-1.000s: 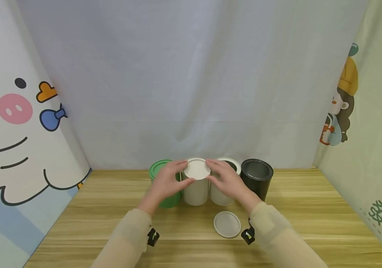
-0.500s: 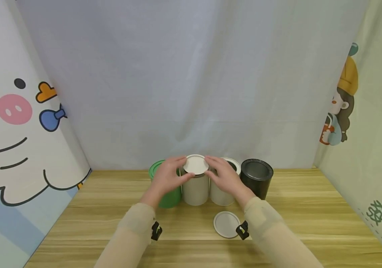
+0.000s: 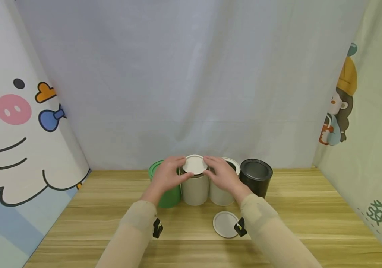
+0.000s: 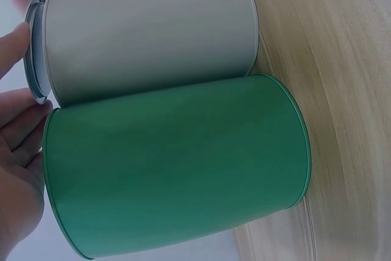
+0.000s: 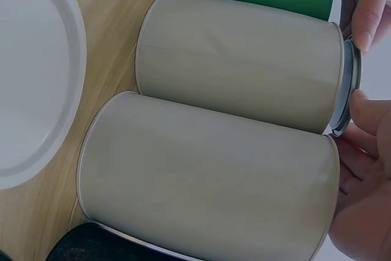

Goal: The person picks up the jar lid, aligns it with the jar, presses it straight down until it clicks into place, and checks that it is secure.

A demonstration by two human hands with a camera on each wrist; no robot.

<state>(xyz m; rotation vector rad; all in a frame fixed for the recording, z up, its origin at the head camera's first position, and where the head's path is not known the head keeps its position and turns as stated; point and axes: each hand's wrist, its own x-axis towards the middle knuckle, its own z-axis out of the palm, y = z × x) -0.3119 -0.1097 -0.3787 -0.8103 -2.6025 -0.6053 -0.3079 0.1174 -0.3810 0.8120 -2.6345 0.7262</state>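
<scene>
Both hands hold a white round lid [image 3: 195,165] just over the mouth of a white can [image 3: 195,191]. My left hand [image 3: 168,174] grips the lid's left edge between thumb and fingers, and my right hand [image 3: 223,175] pinches the opposite edge. In the left wrist view the lid's rim [image 4: 32,59] stands slightly off the can's top, with a narrow gap showing. The right wrist view also has the lid [image 5: 350,84] at the can's end, between the thumbs and fingers.
A green can [image 3: 170,197] stands close on the left. To the right are an open white can [image 3: 221,197] and a black can [image 3: 257,182]. Another white lid [image 3: 225,224] lies on the wooden table [image 3: 103,216] in front. Cloth curtains [image 3: 150,82] rise behind.
The lid on the white can has been raised from its top by both hands, and a dark gap has appeared at its front edge. The other cans and the loose lid have stayed put.
</scene>
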